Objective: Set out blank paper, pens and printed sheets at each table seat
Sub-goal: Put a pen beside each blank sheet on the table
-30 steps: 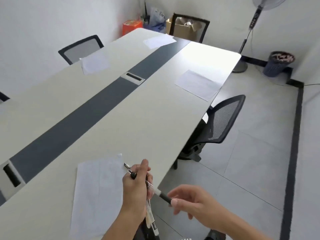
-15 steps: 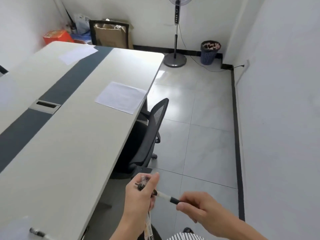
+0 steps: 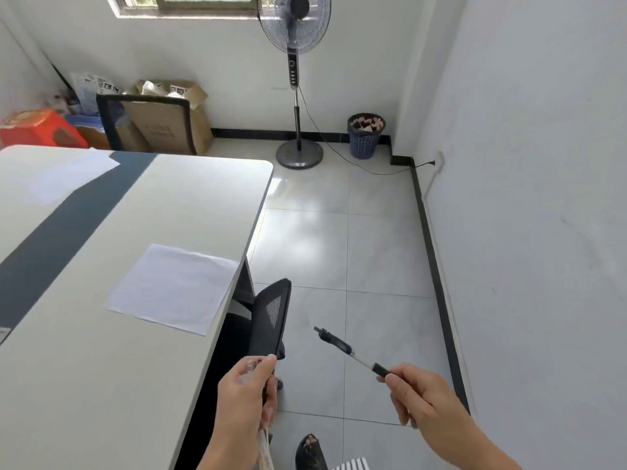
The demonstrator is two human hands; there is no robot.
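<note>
Pen (image 3: 342, 347) juts up-left — pinched in right hand (image 3: 417, 398) grip.

Black-and-white pen (image 3: 353, 355) tilted in mid-air, white sheet (image 3: 173, 288) flat on table (image 3: 101, 385)

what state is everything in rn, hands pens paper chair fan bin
right hand, pinching one pen by its grip end
pen, in the air over the floor
left hand, gripping a bundle of pens
near sheet, flat on the table, no pen by it
chair, pushed in at the table
fan, upright, spinning unclear
bin, holding scraps
</note>
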